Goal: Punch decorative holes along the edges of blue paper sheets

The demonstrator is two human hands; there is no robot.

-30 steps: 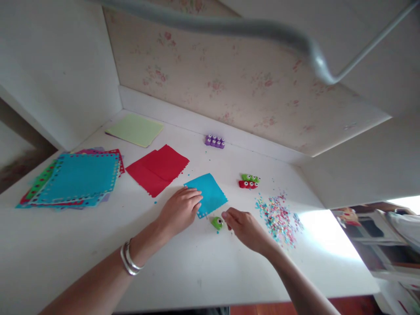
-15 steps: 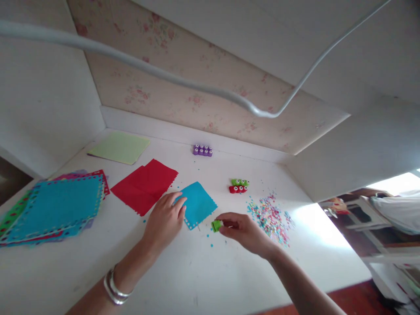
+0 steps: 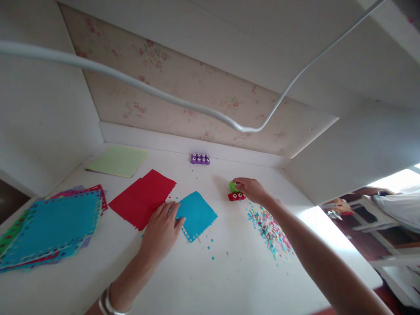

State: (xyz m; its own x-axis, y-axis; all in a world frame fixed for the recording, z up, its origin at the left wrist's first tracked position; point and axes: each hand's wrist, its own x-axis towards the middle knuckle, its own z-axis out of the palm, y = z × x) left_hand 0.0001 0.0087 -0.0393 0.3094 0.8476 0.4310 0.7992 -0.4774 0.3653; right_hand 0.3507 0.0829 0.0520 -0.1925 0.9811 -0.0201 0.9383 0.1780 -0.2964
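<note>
A blue paper square [image 3: 197, 214] with punched edges lies in the middle of the white table. My left hand [image 3: 163, 223] rests at its left edge, fingers loosely apart, partly over the corner of a red paper sheet [image 3: 142, 199]. My right hand [image 3: 250, 188] has its fingers closed around a small green craft punch [image 3: 233, 187], at the row of green punches, which the hand mostly hides. Just in front of that row sit red craft punches [image 3: 234, 197] with white buttons.
Purple punches [image 3: 200, 159] stand near the back wall. Colourful paper confetti [image 3: 271, 227] is spread under and beside my right forearm. At left are a stack of punched sheets [image 3: 62, 218] and pale green paper [image 3: 118, 161]. A white cable [image 3: 183, 103] crosses the upper view.
My right hand has moved away from beside the blue paper, carrying the green punch back and right to the other punches. My left hand stays at the paper's left edge.
</note>
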